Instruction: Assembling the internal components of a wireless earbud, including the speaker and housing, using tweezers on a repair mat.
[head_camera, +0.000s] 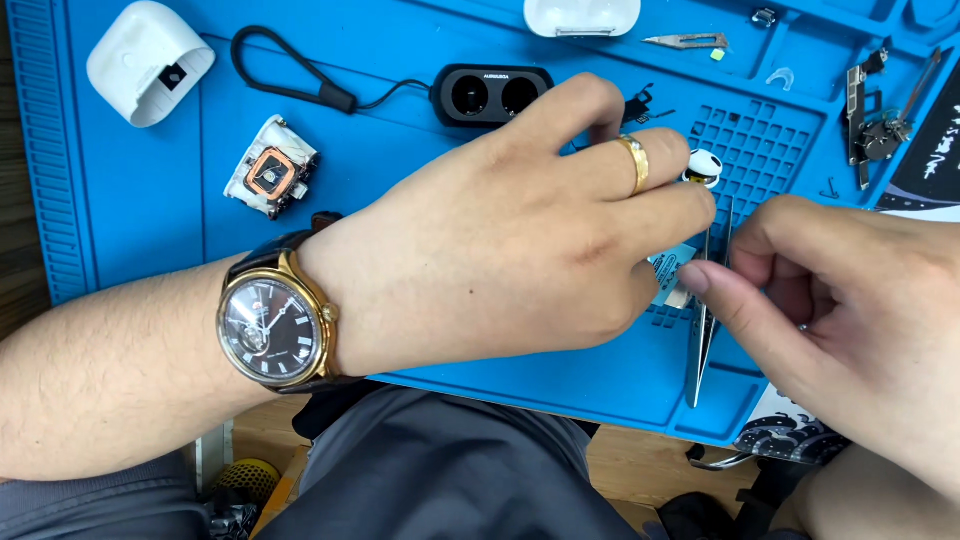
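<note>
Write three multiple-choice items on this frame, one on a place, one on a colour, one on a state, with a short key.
1. Where does the white earbud lie?
A. On the grid part of the blue mat, just past the left hand's fingertips
B. Inside the black two-hole case
C. On the person's lap

2. What colour is the ring on the left hand?
A. Silver
B. Gold
C. Black

3. What is the right hand doing?
A. Resting flat and empty
B. Pinching metal tweezers
C. Gripping the white case shell

Key: 1 A, the earbud sits on the mat's grid beside the ringed finger. 2 B, the band is plainly gold. 3 B, thumb and fingers close on the tweezers, whose other end reaches the mat's near edge.
</note>
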